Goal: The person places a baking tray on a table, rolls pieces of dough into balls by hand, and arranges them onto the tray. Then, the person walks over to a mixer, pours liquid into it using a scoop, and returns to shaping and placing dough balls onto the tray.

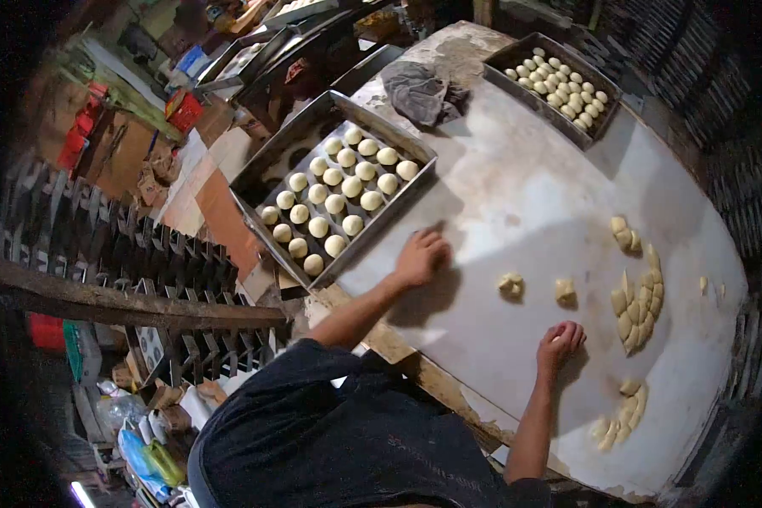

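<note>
Cream-coloured dough lumps (565,292), two of them, sit on the surface (483,364) to the right of the big tray (375,223); my left hand (423,256) bends its fingers beside that tray, my right hand (560,339) curls farther off. Such soft pieces, I judge, want light, even palm pressure. Both undersides are hidden, so I cannot tell whether either grip is open or closed on dough.

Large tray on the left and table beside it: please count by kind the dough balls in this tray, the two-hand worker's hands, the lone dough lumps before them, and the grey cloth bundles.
Dough balls in large tray: 24
Left hand, right hand: 2
Lone dough lumps: 2
Grey cloth bundle: 1
Total: 29
</note>
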